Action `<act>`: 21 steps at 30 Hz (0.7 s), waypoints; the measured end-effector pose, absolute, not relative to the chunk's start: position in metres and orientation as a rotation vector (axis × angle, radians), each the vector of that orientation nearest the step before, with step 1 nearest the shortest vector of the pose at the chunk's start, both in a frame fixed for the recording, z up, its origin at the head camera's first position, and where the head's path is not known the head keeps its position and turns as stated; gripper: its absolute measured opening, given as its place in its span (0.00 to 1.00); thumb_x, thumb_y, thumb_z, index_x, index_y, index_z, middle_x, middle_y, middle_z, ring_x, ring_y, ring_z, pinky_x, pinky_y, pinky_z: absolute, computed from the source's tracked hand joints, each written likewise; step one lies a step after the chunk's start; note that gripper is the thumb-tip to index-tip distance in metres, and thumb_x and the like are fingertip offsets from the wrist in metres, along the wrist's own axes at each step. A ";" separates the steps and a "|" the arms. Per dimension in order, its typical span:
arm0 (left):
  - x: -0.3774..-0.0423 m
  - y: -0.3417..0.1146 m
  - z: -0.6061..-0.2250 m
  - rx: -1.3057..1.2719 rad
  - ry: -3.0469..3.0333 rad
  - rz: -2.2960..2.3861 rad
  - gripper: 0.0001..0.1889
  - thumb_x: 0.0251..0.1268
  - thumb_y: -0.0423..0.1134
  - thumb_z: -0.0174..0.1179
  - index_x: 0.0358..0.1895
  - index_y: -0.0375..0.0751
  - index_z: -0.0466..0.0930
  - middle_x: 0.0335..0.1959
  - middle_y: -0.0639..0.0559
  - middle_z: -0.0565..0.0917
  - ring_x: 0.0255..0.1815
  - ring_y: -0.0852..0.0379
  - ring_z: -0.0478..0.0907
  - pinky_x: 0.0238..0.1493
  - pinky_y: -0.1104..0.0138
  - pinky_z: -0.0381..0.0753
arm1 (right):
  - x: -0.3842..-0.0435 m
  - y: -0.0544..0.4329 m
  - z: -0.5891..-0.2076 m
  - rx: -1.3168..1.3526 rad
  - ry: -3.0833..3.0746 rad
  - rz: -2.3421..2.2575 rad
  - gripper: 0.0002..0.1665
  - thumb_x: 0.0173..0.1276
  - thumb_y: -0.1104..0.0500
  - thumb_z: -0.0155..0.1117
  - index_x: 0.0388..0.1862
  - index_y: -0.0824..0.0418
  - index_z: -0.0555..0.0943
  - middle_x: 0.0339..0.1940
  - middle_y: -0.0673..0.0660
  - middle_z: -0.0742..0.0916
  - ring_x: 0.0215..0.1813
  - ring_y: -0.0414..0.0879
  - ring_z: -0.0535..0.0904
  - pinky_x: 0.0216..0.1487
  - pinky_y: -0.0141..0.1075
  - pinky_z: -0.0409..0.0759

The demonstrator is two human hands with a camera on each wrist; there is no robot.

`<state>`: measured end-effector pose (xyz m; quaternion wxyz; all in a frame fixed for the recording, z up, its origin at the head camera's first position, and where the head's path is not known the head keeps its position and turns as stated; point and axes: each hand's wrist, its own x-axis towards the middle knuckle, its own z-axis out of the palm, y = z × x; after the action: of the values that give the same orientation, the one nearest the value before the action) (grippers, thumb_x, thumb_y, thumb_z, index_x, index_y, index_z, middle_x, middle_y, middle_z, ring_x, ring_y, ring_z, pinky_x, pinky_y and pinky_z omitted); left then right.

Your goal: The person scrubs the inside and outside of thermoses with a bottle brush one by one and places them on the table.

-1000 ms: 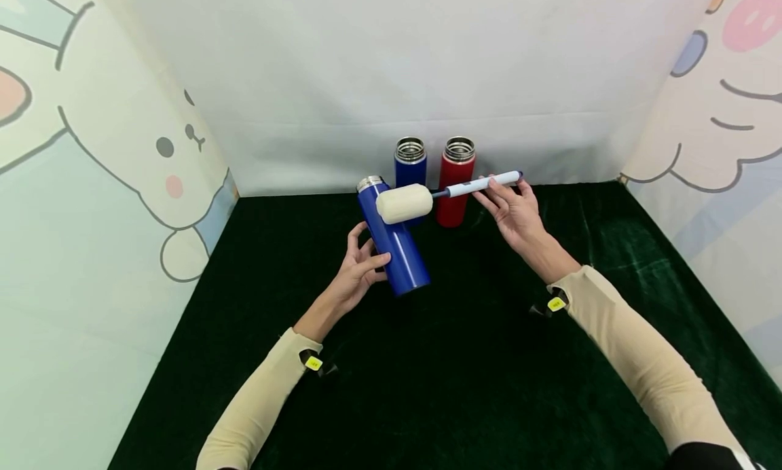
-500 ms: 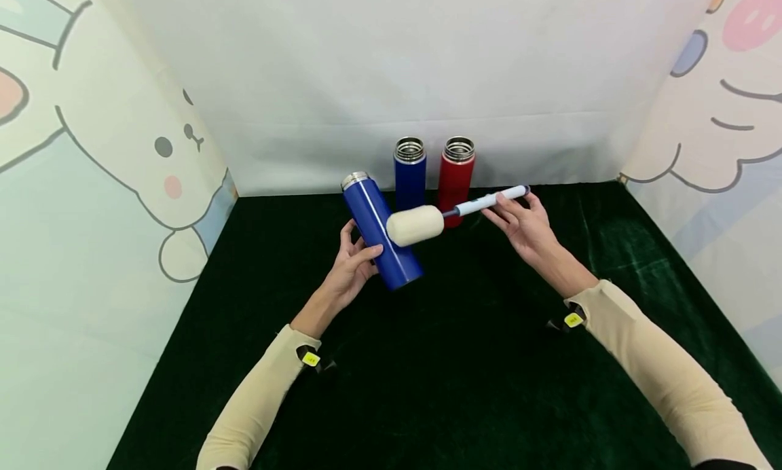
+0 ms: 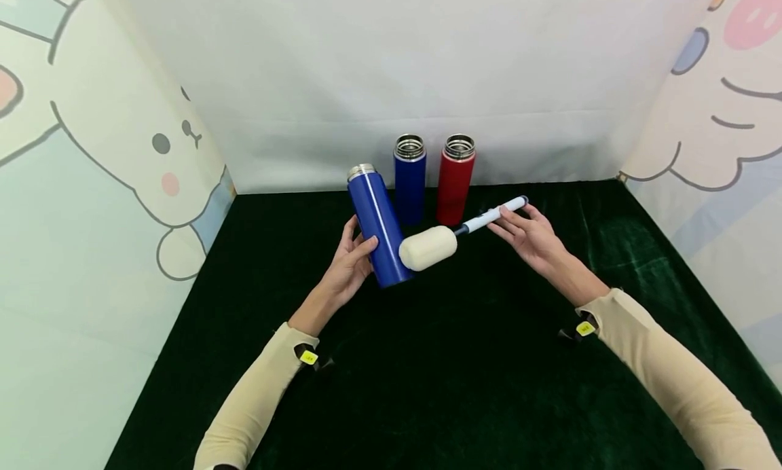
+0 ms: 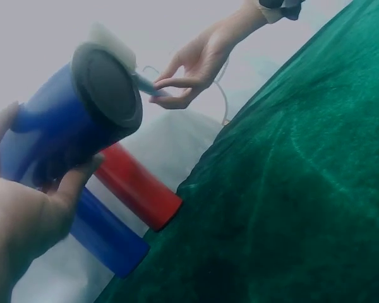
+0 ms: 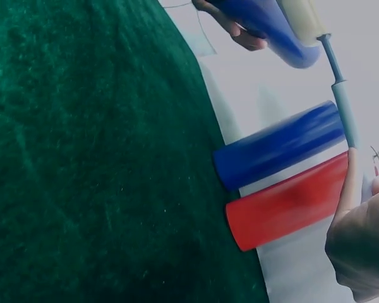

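Observation:
My left hand (image 3: pixel 347 269) grips a blue bottle (image 3: pixel 379 225) around its lower body, held up off the cloth with its steel mouth tilted to the left. Pinched by its pale blue handle (image 3: pixel 489 217) in my right hand (image 3: pixel 534 244) is a bottle brush with a cream sponge head (image 3: pixel 429 248). The sponge overlaps the bottle's lower right side in the head view. In the left wrist view, the dark base (image 4: pixel 107 85) of the held bottle faces the camera, and the sponge shows behind it.
Behind the hands, a second blue bottle (image 3: pixel 410 185) and a red bottle (image 3: pixel 455 185) stand upright without lids, side by side. They are on dark green cloth (image 3: pixel 452 388) near the white back wall (image 3: pixel 427 56). Printed cartoon panels form both side walls.
The brush has moved down and right, its sponge sliding from the bottle's upper part toward its base. The held bottle went left, then slightly back right, and stands a bit more upright.

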<state>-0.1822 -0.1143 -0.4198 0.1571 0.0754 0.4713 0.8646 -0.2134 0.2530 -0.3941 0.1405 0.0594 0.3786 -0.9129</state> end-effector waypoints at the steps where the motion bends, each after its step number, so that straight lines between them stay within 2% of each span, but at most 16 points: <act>1: -0.182 -0.114 -0.421 0.223 1.365 2.453 0.41 0.76 0.36 0.57 0.80 0.68 0.42 0.75 0.47 0.62 0.65 0.51 0.76 0.60 0.58 0.81 | -0.214 0.252 -0.394 0.181 1.079 -2.645 0.26 0.75 0.70 0.58 0.61 0.52 0.58 0.50 0.55 0.85 0.53 0.46 0.88 0.54 0.40 0.88; 5: -0.180 -0.113 -0.423 0.248 1.451 2.356 0.41 0.79 0.38 0.54 0.80 0.71 0.37 0.80 0.46 0.58 0.67 0.49 0.75 0.61 0.56 0.80 | -0.219 0.247 -0.392 0.225 1.040 -2.676 0.26 0.74 0.69 0.59 0.61 0.53 0.59 0.54 0.55 0.82 0.53 0.46 0.88 0.56 0.40 0.87; 9: -0.179 -0.112 -0.425 0.290 1.495 2.288 0.40 0.81 0.39 0.50 0.81 0.71 0.35 0.82 0.47 0.56 0.74 0.42 0.68 0.69 0.49 0.73 | -0.226 0.240 -0.388 0.267 0.990 -2.706 0.26 0.73 0.68 0.61 0.62 0.55 0.62 0.59 0.55 0.80 0.55 0.45 0.87 0.60 0.39 0.85; 12: -0.177 -0.112 -0.425 0.323 1.467 2.280 0.40 0.81 0.42 0.52 0.81 0.72 0.35 0.82 0.47 0.55 0.78 0.40 0.62 0.76 0.44 0.63 | -0.231 0.235 -0.384 0.297 0.965 -2.723 0.28 0.71 0.67 0.63 0.64 0.53 0.63 0.64 0.54 0.77 0.62 0.44 0.84 0.63 0.38 0.82; 14: -0.176 -0.111 -0.424 0.340 1.448 2.285 0.41 0.80 0.43 0.54 0.81 0.72 0.35 0.82 0.47 0.56 0.78 0.42 0.62 0.76 0.43 0.61 | -0.235 0.232 -0.381 0.325 0.933 -2.743 0.26 0.71 0.67 0.63 0.61 0.53 0.64 0.66 0.53 0.75 0.68 0.44 0.80 0.65 0.38 0.81; 18: -0.175 -0.110 -0.425 0.375 1.465 2.305 0.44 0.76 0.36 0.57 0.80 0.70 0.36 0.78 0.44 0.61 0.70 0.47 0.72 0.67 0.52 0.75 | -0.242 0.224 -0.375 0.390 0.826 -2.811 0.19 0.69 0.70 0.64 0.50 0.56 0.67 0.61 0.54 0.78 0.78 0.44 0.69 0.64 0.41 0.81; 21: -0.175 -0.109 -0.426 0.387 1.489 2.322 0.47 0.71 0.30 0.57 0.79 0.69 0.38 0.74 0.43 0.65 0.64 0.50 0.79 0.57 0.57 0.84 | -0.246 0.219 -0.372 0.413 0.776 -2.856 0.16 0.69 0.71 0.64 0.44 0.58 0.67 0.56 0.55 0.80 0.80 0.44 0.66 0.64 0.42 0.81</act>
<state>-0.1750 -0.1091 -0.4260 0.1774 0.1368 0.5261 0.8204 -0.2459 0.2193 -0.3717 0.0765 0.1379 0.2590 -0.9529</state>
